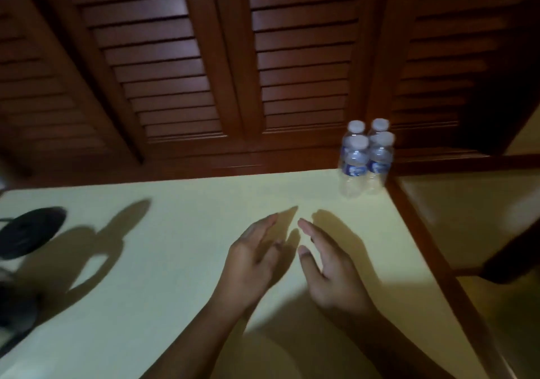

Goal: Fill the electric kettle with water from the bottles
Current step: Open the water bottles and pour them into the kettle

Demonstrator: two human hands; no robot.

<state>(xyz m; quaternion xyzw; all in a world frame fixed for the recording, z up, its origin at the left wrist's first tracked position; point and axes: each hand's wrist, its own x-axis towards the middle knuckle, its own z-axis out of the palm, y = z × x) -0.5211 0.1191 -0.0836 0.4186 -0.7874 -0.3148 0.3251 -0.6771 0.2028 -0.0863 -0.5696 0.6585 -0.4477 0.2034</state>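
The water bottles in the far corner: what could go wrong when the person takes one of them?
1. The four bottles stand packed together at the right edge of the table; pulling one out may knock a neighbour over or off.
2. The black round base lies far to the left, and water carried across may spill near it.

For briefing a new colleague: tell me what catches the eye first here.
Four clear plastic water bottles with white caps and blue labels stand clustered at the far right corner of the pale yellow tabletop. Nearer, the left hand and right hand hover open over its middle, palms facing each other. A black round disc lies at the left edge.
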